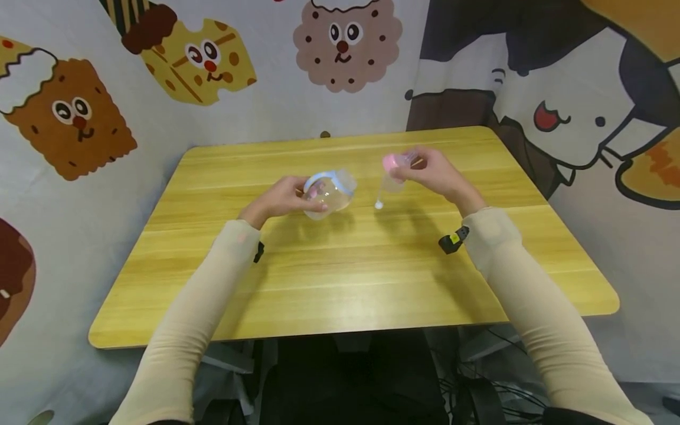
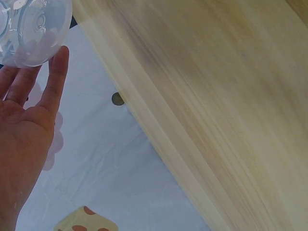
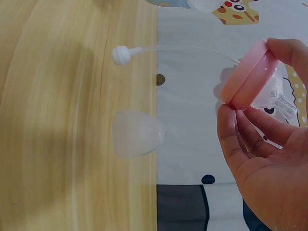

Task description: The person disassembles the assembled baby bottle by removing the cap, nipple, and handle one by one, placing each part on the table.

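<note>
My left hand holds a clear, round baby bottle with a light blue band, tilted above the table. In the left wrist view the bottle shows only in part, against the fingers. To its right, my right hand pinches a pink bottle collar between thumb and fingers. A clear nipple sticks out of the collar on the palm side. From its other side hangs a thin clear straw, ending in a white weight. Below the collar, a translucent cap stands on the table.
The yellow wood-grain table spans the area under both hands. Behind it hangs a white cloth printed with cartoon figures. A dark chair is at the front edge, with cables on the floor at right.
</note>
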The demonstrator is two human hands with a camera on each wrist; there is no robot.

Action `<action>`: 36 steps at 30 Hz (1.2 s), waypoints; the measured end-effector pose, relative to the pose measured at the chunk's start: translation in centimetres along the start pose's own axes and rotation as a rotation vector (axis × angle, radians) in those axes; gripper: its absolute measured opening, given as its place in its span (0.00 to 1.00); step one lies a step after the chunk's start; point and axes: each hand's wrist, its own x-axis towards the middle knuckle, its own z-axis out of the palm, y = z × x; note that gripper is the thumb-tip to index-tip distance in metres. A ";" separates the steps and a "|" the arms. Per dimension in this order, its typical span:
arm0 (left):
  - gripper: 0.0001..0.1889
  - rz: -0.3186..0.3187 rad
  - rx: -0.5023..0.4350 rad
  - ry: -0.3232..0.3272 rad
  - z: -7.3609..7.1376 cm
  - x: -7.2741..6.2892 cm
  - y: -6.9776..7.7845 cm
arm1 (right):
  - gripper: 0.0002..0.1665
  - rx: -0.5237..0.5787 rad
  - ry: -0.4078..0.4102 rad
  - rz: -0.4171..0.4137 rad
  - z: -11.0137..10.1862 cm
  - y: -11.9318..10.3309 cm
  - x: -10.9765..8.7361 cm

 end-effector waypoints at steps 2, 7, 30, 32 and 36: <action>0.33 0.006 0.008 0.002 0.0 0.0 -0.1 | 0.35 -0.002 -0.002 0.000 0.1 0.1 -0.1; 0.32 0.019 0.004 0.000 0.1 0.1 -0.2 | 0.33 0.008 -0.002 -0.008 0.4 0.5 -0.3; 0.30 -0.041 -0.012 -0.025 -0.3 -1.4 2.6 | 0.33 0.015 -0.019 0.047 1.2 1.0 0.7; 0.31 -0.035 -0.014 -0.016 -0.3 -1.1 1.9 | 0.33 0.009 -0.020 0.057 1.2 1.1 1.0; 0.32 -0.006 -0.023 0.005 -0.5 -0.3 0.2 | 0.33 0.006 -0.020 0.064 1.3 1.3 1.6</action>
